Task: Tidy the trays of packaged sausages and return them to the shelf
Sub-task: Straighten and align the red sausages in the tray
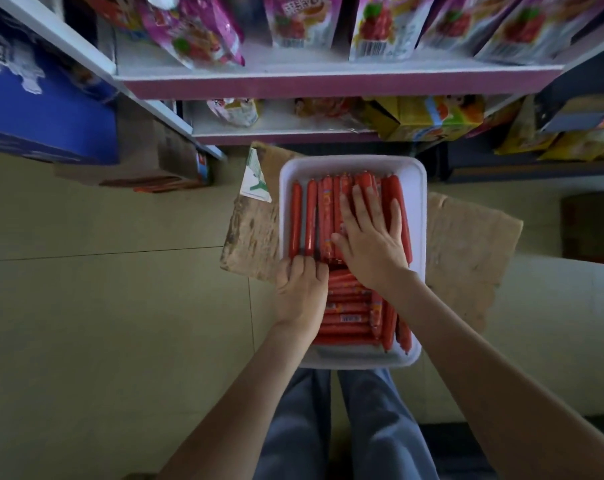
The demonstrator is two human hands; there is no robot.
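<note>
Sausages (311, 216) in red wrappers fill the white tray (419, 216), which sits on a sheet of cardboard (466, 237) on the floor, just on the near side of the lower shelf (276, 137) and not yet on it. On my feed the far batch runs near-to-far and the near batch lies crosswise, so I read this as the straightening step. The right hand (369, 237) lies flat on the far batch, fingers straight and spread, gripping nothing. I judge it is there to pin the row so it cannot roll. The left hand (300, 289) is at the tray's left edge, fingers curled over the near ends of the two leftmost sausages, which lie slightly apart from the rest; it looks placed to nudge them in. Pink packets (293, 22) crowd the upper shelf (328, 86), and yellow packets (432, 116) take the right of the lower one, spilling over its lip — the likeliest hindrance to sliding the tray back. A blue box (44, 109) stands far left.
</note>
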